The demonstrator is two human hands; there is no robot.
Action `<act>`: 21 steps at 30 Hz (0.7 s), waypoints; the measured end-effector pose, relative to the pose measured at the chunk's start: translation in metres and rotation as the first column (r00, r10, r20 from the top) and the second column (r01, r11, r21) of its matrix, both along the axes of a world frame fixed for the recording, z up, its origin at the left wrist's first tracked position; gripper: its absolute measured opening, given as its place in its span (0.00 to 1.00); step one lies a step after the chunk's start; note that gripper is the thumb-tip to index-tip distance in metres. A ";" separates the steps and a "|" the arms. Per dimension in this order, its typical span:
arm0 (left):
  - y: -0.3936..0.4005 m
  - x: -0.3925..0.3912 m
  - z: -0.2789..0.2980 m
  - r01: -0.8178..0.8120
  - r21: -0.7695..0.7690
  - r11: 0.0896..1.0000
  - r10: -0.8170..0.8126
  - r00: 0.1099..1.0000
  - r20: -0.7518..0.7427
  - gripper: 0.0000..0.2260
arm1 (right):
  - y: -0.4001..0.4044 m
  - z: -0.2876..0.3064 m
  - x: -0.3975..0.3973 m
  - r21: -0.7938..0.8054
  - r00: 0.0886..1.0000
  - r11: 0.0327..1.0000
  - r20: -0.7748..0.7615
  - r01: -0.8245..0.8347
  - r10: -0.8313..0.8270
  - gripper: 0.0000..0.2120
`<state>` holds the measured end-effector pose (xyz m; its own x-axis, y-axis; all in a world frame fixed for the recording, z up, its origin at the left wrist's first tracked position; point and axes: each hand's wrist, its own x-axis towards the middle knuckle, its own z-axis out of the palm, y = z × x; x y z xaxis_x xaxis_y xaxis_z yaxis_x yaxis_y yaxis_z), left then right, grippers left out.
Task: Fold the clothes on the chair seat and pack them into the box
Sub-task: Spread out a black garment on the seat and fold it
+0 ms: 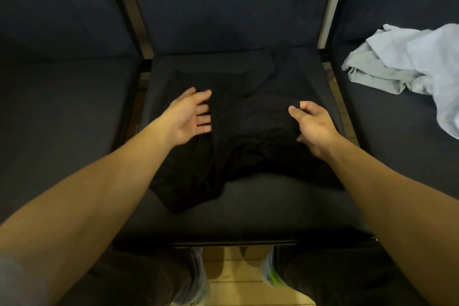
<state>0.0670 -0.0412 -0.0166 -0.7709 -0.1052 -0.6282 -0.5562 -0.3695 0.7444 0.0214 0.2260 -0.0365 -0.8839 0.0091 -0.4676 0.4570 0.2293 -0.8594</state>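
black garment (248,136) spread on chair seat (260,208), between hands | left hand (191,117) open, fingers under fold | right hand (313,124) pinching its edge | pale garment (409,59) right, apart

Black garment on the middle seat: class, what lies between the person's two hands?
In the head view, only a raised fold of the black garment lies between the left hand and the right hand; nothing else.
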 end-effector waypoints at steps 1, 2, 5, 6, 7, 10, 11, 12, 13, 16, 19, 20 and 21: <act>0.000 0.001 0.000 0.076 -0.068 0.995 -0.073 0.997 0.040 0.30 | 0.000 -0.001 -0.001 -0.006 1.000 1.000 -0.001 -0.003 0.003 0.08; 0.000 0.002 -0.001 0.121 -0.152 0.981 -0.111 0.991 0.075 0.28 | -0.001 0.000 -0.002 -0.008 1.000 1.000 -0.007 -0.014 0.014 0.11; 0.000 0.015 -0.007 0.085 -0.499 0.863 -0.076 0.996 0.038 0.25 | 0.001 -0.001 0.001 0.068 0.984 0.985 -0.074 -0.156 0.161 0.22; 0.002 0.026 -0.006 0.084 -0.645 0.760 -0.109 0.994 0.002 0.20 | 0.003 -0.002 0.002 0.136 0.968 0.967 -0.101 -0.216 0.230 0.25; 0.004 0.040 -0.007 0.133 -0.777 0.616 -0.201 0.980 0.008 0.16 | 0.004 -0.003 0.004 0.210 0.950 0.943 -0.121 -0.258 0.287 0.27; 0.015 0.097 -0.007 0.398 -0.911 0.106 -0.557 0.783 0.278 0.21 | 0.010 -0.002 0.009 0.395 0.923 0.878 -0.152 -0.270 0.353 0.30; 0.017 0.114 -0.008 0.429 -0.900 -0.075 -0.619 0.688 0.380 0.23 | 0.013 0.000 0.013 0.448 0.918 0.852 -0.145 -0.272 0.369 0.30; 0.018 0.128 -0.012 0.406 -0.888 -0.216 -0.661 0.608 0.439 0.22 | 0.017 -0.001 0.019 0.487 0.912 0.826 -0.131 -0.282 0.389 0.29; 0.015 0.139 -0.012 0.363 -0.884 -0.293 -0.686 0.564 0.459 0.19 | 0.021 0.002 0.027 0.524 0.897 0.793 -0.112 -0.311 0.427 0.29; -0.004 0.149 -0.017 0.369 -0.913 -0.174 -0.765 0.534 0.361 0.13 | 0.037 -0.003 0.046 0.705 0.785 0.556 0.002 -0.440 0.620 0.33; -0.030 0.158 -0.004 0.524 -0.851 0.027 -0.801 0.521 0.296 0.13 | 0.060 0.001 0.063 0.817 0.677 0.298 0.145 -0.493 0.722 0.40; -0.040 0.162 -0.001 0.577 -0.814 0.061 -0.813 0.502 0.296 0.13 | 0.068 0.003 0.066 0.817 0.663 0.274 0.168 -0.507 0.729 0.41; -0.047 0.167 0.007 0.630 -0.774 0.067 -0.821 0.476 0.316 0.12 | 0.076 0.005 0.067 0.812 0.653 0.261 0.183 -0.522 0.735 0.43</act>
<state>0.2345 -0.0883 -0.0093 -0.8185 0.2696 -0.5073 -0.0403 0.8539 0.5189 0.0880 0.3018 -0.0313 -0.8387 -0.3544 -0.4135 -0.2931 0.9337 -0.2056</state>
